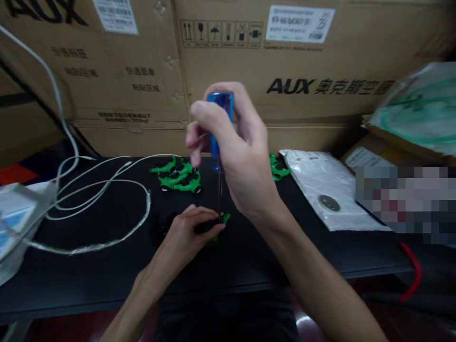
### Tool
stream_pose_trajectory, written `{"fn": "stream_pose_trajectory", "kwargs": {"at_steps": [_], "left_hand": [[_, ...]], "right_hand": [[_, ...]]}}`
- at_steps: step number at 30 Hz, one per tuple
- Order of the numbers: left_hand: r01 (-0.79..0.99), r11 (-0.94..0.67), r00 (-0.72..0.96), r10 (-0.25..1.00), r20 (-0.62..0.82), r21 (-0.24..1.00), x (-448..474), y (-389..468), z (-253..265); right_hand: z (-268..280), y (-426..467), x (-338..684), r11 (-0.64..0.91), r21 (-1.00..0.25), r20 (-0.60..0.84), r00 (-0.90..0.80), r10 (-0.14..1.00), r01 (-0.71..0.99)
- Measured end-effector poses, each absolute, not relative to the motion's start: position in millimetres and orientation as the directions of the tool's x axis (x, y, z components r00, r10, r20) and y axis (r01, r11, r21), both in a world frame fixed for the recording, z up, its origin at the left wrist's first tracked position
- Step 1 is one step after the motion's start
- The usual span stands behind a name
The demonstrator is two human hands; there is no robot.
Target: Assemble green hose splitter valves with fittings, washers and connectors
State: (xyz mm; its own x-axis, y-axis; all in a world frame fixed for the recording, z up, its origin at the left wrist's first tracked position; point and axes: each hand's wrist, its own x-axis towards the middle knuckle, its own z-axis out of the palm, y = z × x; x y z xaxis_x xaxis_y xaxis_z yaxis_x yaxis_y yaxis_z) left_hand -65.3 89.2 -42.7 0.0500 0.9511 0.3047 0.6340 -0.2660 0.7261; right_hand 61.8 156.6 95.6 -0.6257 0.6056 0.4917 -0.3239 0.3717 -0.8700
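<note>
My right hand (pixel 249 152) is wrapped round the blue handle of a screwdriver (pixel 214 147), which stands nearly upright. Its thin shaft runs down to a small green plastic part (pixel 226 218) on the black table. My left hand (pixel 187 230) pinches this part between thumb and fingers, right beside the screwdriver's tip. The fingers cover most of the part, so its full shape and the tip's exact contact are hidden. Behind the left hand lie several green toy cars (pixel 180 183) with black and white wheels. More green plastic pieces (pixel 279 169) show just beyond my right wrist.
Large cardboard boxes (pixel 228 66) wall off the table's back. A white cable (pixel 147 204) loops across the left side, near a white packet (pixel 21 218). At right lie a white plastic mailer (pixel 317 180) with a round metallic disc (pixel 329 203), and a clear bag (pixel 420 109).
</note>
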Motion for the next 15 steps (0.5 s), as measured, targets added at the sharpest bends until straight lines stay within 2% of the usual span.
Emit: {"fn": "stream_pose_trajectory", "kwargs": {"at_steps": [2, 4, 7, 8, 9, 10, 12, 14, 15], "left_hand": [[0.659, -0.293, 0.057, 0.938, 0.342, 0.693, -68, 92, -48], [0.672, -0.312, 0.063, 0.927, 0.369, 0.672, -70, 94, -51], [0.688, -0.319, 0.056, 0.918, 0.392, 0.651, -71, 95, -53], [0.690, -0.323, 0.052, 0.915, 0.400, 0.648, -71, 94, -53], [0.690, -0.326, 0.051, 0.913, 0.406, 0.646, -70, 94, -53], [0.688, -0.327, 0.049, 0.911, 0.409, 0.648, -70, 93, -52], [0.681, -0.323, 0.038, 0.911, 0.410, 0.657, -68, 92, -50], [0.668, -0.309, 0.031, 0.920, 0.390, 0.677, -66, 91, -46], [0.658, -0.303, 0.030, 0.926, 0.377, 0.690, -66, 91, -44]], "right_hand": [[105, 162, 73, 0.365, -0.885, 0.459, -0.675, 0.577, -0.290], [117, 168, 81, 0.322, -0.907, 0.406, -0.765, 0.500, -0.271], [127, 176, 82, 0.184, -0.944, 0.312, -0.924, 0.219, -0.275], [127, 178, 79, 0.136, -0.948, 0.308, -0.939, 0.151, -0.289], [126, 178, 75, 0.094, -0.944, 0.327, -0.935, 0.138, -0.316], [123, 178, 71, 0.070, -0.932, 0.363, -0.912, 0.190, -0.356], [114, 173, 60, 0.110, -0.879, 0.462, -0.771, 0.438, -0.464], [105, 165, 50, 0.287, -0.820, 0.533, -0.479, 0.697, -0.495], [101, 160, 47, 0.387, -0.806, 0.544, -0.304, 0.782, -0.447]]}}
